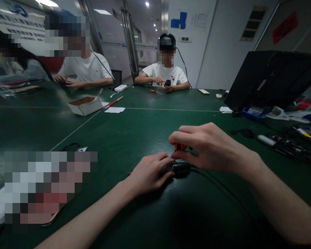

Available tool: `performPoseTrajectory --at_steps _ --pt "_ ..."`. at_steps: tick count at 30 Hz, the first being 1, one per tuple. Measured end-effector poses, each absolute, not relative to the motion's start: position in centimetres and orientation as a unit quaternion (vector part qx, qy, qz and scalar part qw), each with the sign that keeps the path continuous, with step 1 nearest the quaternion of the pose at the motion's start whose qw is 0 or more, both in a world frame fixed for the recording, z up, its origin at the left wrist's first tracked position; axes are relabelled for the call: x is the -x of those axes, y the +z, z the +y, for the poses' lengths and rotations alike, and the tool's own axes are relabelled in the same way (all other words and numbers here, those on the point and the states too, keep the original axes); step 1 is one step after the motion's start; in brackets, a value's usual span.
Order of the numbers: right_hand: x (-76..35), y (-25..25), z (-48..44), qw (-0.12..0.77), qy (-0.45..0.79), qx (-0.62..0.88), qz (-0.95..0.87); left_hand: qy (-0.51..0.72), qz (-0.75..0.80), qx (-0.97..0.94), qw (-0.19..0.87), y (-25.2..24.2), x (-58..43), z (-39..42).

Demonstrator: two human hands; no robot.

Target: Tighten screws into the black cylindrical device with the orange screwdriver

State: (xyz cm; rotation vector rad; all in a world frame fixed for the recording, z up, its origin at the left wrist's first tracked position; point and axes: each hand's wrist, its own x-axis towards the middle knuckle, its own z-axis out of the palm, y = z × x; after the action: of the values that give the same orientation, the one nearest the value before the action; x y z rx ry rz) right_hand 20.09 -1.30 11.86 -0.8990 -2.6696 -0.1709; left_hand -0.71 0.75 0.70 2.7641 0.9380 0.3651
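Note:
In the middle of the table, my left hand (pixel 155 170) is closed around a black device (pixel 181 168) that lies on the green surface. A black cable leaves the device's right end; its left part is hidden under my fingers. Just above it, my right hand (pixel 200 147) pinches a screwdriver (pixel 180 147) by its red-and-black handle. The handle points down towards the device between thumb and fingers. Its tip is hidden, so I cannot tell whether it touches a screw.
Across the table sit people, one handling a dark object near another screwdriver (pixel 155 92). A white box (pixel 85 106) and a paper slip (pixel 115 110) lie left of centre. At right are a black case (pixel 269 79), a blue tray (pixel 255 113) and tangled cabled tools (pixel 287 143).

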Motion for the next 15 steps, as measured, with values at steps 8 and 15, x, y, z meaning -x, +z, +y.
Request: performPoseTrajectory --at_steps 8,15 --pt "-19.83 12.32 -1.82 0.159 -0.040 0.315 -0.935 0.122 0.312 -0.936 0.113 1.04 0.64 0.74" --pt "-19.88 11.93 -1.46 0.171 -0.060 0.314 -0.932 0.115 0.320 -0.934 0.111 1.03 0.61 0.69"
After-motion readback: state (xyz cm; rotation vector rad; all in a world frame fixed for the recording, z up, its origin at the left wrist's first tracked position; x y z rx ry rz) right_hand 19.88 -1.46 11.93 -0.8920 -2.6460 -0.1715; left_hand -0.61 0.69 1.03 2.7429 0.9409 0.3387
